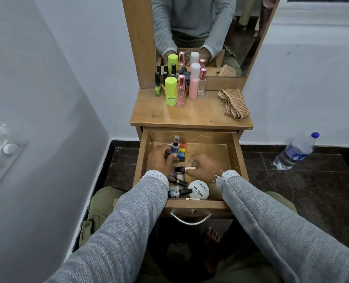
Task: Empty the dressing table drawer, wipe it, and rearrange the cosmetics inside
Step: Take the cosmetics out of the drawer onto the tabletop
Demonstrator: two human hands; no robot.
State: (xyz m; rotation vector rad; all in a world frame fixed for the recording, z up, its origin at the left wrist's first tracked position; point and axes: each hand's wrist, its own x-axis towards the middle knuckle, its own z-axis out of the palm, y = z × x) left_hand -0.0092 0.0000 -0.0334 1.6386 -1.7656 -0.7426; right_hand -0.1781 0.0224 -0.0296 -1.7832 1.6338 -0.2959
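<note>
Our drawer (pixel 236 154), light wood laminate with a curved steel pull, stands pulled out below the dressing table top (pixel 192 113). Legible print: a round white tub (pixel 199 189) near the drawer's front reads "ZUDIO" and "NAIL POLISH"; the print on the lime-green stick (pixel 171 91) on the top is too small to read.

In the drawer, our left hand (pixel 159 158) curls its fingers round a small blue spray bottle (pixel 175 147), upright beside a row of coloured caps (pixel 182 149). Our right hand (pixel 205 166) pinches a slim pale stick (pixel 190 168) over a dark nail polish bottle (pixel 179 170). More small bottles lie by the left wall, one black-capped (pixel 179 193).

On the top: a green polish bottle (pixel 158 84), a clear bottle with rose-gold cap (pixel 181 91), a pink bottle with white cap (pixel 194 80), and a crumpled checked cloth (pixel 233 104) well to their right.
</note>
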